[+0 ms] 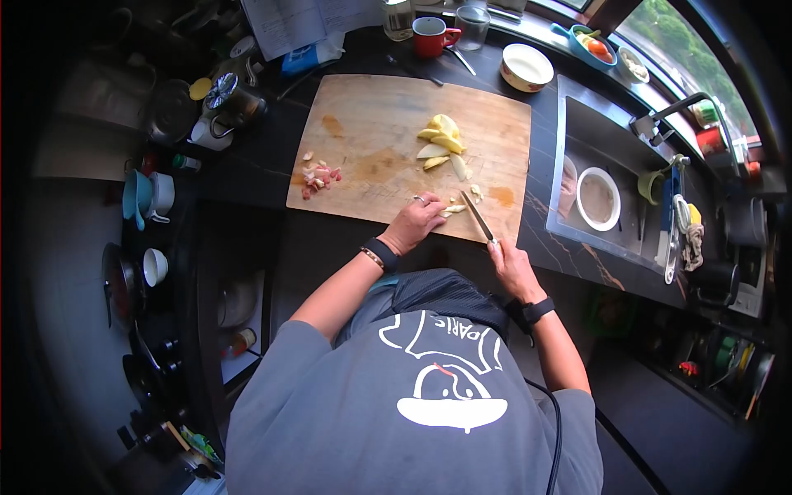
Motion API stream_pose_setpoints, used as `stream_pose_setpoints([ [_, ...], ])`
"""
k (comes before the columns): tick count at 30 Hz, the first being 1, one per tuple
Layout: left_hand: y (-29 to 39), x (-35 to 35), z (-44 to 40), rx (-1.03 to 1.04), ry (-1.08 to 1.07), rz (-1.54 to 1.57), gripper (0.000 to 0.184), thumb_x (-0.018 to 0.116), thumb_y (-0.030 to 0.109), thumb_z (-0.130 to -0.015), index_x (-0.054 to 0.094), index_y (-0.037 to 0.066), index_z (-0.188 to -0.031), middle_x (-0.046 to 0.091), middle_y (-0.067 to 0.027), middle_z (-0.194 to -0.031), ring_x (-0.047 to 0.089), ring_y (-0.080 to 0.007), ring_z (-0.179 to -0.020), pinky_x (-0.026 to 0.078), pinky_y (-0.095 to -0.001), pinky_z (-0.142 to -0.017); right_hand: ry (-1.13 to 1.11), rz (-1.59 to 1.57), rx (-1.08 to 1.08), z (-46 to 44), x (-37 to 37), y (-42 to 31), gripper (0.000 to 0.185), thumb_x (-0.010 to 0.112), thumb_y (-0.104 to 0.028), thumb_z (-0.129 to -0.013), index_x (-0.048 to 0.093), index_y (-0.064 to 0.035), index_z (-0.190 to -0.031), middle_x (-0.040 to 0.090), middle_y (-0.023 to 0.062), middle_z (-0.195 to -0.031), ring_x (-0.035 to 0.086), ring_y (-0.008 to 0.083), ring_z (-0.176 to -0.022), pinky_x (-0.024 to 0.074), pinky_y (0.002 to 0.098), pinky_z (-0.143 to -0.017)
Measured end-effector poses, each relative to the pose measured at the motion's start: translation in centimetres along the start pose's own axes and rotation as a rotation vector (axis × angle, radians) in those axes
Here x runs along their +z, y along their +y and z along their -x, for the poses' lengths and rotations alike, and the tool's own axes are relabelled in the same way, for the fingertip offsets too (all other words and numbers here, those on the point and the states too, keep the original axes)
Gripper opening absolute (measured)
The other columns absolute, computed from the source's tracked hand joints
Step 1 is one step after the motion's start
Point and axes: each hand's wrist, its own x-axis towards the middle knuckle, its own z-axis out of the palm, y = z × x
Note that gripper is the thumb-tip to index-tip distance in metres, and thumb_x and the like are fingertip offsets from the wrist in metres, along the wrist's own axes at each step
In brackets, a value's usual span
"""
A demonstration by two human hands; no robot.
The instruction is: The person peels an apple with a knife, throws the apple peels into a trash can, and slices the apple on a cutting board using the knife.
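Note:
My right hand [516,271] is closed round the handle of a knife [477,218], its blade pointing up and left over the near edge of a wooden cutting board [371,120]. My left hand [412,223], a ring on one finger, presses its fingertips on a pale yellow slice [452,211] just left of the blade. Small cut bits [476,191] lie by the knife tip. Farther up the board rests a pile of pale yellow wedges [442,140], which look like peeled fruit or potato. At the board's left sits a heap of pink-red diced pieces [320,177].
A sink [569,99] with a white bowl [598,199] in it is on the right. Behind the board stand a red mug [430,38], a glass [472,28] and a cream bowl [527,68]. A metal pitcher [235,103] stands at the left.

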Motion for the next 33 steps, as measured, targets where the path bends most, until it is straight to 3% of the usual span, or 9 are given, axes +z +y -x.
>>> stream_pose_setpoints([
  [5,0.6,1.1,-0.7,-0.011,0.037,0.013,0.017,0.070,0.010,-0.079,0.064,0.004,-0.093,0.062,-0.0119,-0.092,0.062,-0.0301,-0.085,0.052,-0.0358,-0.073,-0.032,0.037,-0.006,-0.6,0.5,-0.3,0.030,0.050,-0.031,-0.096,0.049,-0.0004,-0.093,0.060,0.0294,-0.077,0.058,0.0492,-0.078,0.0449,0.0532,-0.066],
  [10,2.2,0.5,-1.1,0.042,0.087,-0.260,0.012,0.070,0.012,-0.078,0.064,0.008,-0.087,0.063,-0.0062,-0.087,0.059,-0.0271,-0.081,0.050,-0.0348,-0.072,-0.034,0.086,-0.016,-0.6,0.0,-1.2,0.030,0.050,-0.032,-0.096,0.049,-0.0016,-0.094,0.061,0.0294,-0.078,0.058,0.0489,-0.078,0.0453,0.0535,-0.066],
  [15,2.0,1.1,-0.8,0.038,0.101,-0.250,0.011,0.070,0.012,-0.078,0.064,0.008,-0.086,0.062,-0.0066,-0.085,0.059,-0.0269,-0.080,0.048,-0.0356,-0.073,-0.048,0.191,-0.027,-1.3,-1.0,-1.9,0.032,0.052,-0.035,-0.094,0.052,-0.0026,-0.093,0.061,0.0276,-0.078,0.060,0.0468,-0.078,0.0464,0.0518,-0.067],
  [26,2.8,1.2,-0.9,-0.086,0.072,-0.213,0.014,0.070,0.011,-0.077,0.063,0.005,-0.088,0.061,-0.0107,-0.088,0.059,-0.0295,-0.083,0.048,-0.0380,-0.076,0.053,0.099,-0.069,-0.3,-0.6,-1.1,0.028,0.053,-0.032,-0.094,0.053,-0.0032,-0.095,0.062,0.0254,-0.077,0.061,0.0451,-0.075,0.0479,0.0505,-0.066],
  [31,2.2,1.2,-1.4,0.205,0.055,-0.162,0.017,0.066,0.005,-0.078,0.065,0.003,-0.094,0.063,-0.0119,-0.100,0.061,-0.0290,-0.094,0.050,-0.0356,-0.083,0.106,0.109,-0.170,0.3,-0.4,-0.4,0.021,0.053,-0.024,-0.094,0.051,-0.0035,-0.098,0.063,0.0244,-0.083,0.061,0.0437,-0.077,0.0482,0.0507,-0.066],
  [33,1.5,1.7,-1.2,0.200,0.034,-0.178,0.016,0.065,0.004,-0.079,0.064,0.002,-0.094,0.063,-0.0119,-0.102,0.061,-0.0287,-0.095,0.051,-0.0350,-0.083,0.115,0.124,-0.199,0.7,-0.1,0.1,0.021,0.053,-0.024,-0.094,0.051,-0.0037,-0.098,0.062,0.0242,-0.084,0.061,0.0435,-0.077,0.0484,0.0504,-0.065],
])
